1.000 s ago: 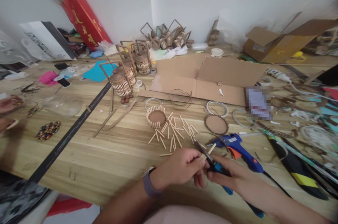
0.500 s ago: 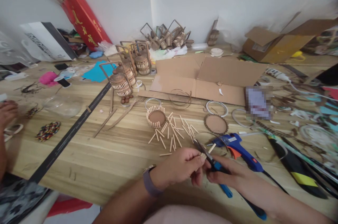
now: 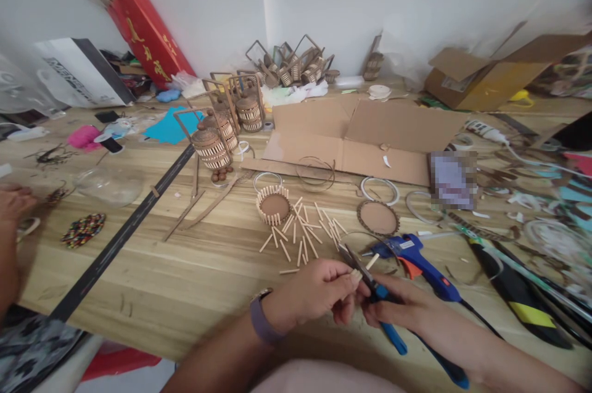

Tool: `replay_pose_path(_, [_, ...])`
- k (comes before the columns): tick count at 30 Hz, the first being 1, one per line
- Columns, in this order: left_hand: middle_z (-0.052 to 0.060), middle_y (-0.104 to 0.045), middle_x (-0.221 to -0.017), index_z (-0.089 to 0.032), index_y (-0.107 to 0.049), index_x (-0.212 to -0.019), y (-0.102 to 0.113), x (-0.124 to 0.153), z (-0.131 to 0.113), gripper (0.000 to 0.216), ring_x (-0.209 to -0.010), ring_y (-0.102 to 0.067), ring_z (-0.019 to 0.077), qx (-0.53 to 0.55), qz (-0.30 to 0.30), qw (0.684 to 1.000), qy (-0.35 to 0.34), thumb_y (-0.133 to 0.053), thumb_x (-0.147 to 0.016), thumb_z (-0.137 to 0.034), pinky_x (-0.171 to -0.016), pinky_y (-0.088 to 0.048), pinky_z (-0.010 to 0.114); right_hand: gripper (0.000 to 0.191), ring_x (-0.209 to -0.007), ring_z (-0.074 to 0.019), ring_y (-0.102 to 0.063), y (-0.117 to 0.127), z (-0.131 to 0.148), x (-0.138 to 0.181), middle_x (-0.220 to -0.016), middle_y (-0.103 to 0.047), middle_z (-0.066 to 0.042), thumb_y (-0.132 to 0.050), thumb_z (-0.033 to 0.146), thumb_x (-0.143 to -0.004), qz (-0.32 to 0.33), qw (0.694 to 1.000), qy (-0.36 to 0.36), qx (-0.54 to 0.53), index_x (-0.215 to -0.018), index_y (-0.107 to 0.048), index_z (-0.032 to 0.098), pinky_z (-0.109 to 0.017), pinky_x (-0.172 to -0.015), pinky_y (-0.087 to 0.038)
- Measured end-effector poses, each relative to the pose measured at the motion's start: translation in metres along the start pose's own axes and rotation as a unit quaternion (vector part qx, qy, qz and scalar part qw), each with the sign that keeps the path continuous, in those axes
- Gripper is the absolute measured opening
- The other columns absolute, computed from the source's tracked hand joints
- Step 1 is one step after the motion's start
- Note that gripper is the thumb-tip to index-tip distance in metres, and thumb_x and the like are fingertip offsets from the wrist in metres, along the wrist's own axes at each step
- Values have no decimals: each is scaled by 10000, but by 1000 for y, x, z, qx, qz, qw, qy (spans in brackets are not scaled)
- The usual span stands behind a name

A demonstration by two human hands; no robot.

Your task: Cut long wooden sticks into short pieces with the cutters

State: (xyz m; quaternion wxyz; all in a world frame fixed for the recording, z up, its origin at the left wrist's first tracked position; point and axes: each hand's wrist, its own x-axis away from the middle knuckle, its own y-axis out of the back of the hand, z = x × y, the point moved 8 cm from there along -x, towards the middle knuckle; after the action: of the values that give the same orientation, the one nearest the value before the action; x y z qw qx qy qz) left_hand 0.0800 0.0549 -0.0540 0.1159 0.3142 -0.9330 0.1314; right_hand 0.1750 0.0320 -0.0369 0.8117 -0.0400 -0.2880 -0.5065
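On the surface point(image 3: 208, 282), sticks point(image 3: 295, 233) lie between the cup point(image 3: 275, 206), left, and the disc point(image 3: 378, 218), right; the glue gun point(image 3: 432, 274) is nearer right, cardboard point(image 3: 393, 128) farther back.

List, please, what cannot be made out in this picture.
In the head view:
Pale wooden sticks, held ends: hidden by left fingers.
Blue-handled metal cutting tool, grip: partly hidden by right fingers.
Purplish rectangular item: details blurred by pixelation.
Co-worker's bare forearm: cut off by left edge.
Brown cardboard box: contents hidden by walls.
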Motion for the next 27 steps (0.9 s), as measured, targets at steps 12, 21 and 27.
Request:
replay_pose_path(12, [-46, -492, -547, -156, -542, -839, 11, 2, -6, 418, -480, -433, 87, -48, -53, 997, -28, -400, -926, -539, -506, -340, 206, 218, -731, -180, -584, 6, 5, -9, -751, -612, 5, -584, 458, -822, -49, 995, 69, 51, -825, -604, 241, -248, -615, -470])
replay_pose_path(21, [-27, -548, -590, -182, -553, -824, 42, 9, -16, 338, -563, -521, 122, -236, -194, 951, -42, -348, -987, -395, -576, -361, 223, 210, -935, -258, -656, 45, 24, 8, -986, -693, -101, -500, 385, -908, -352, 864, 242, 266, -982, -592, 210, -368, -815, -530])
replay_pose_path(27, [63, -707, -874, -193, -606, -942, 28, 8, -16, 246, -794, -662, 222, -497, -219, 838, -52, -377, -986, -271, -655, -420, 286, 168, -819, -284, -654, 21, 31, -9, -897, -687, -119, -474, 303, -950, -339, 752, 315, 470, -1008, -553, 166, -398, -711, -523])
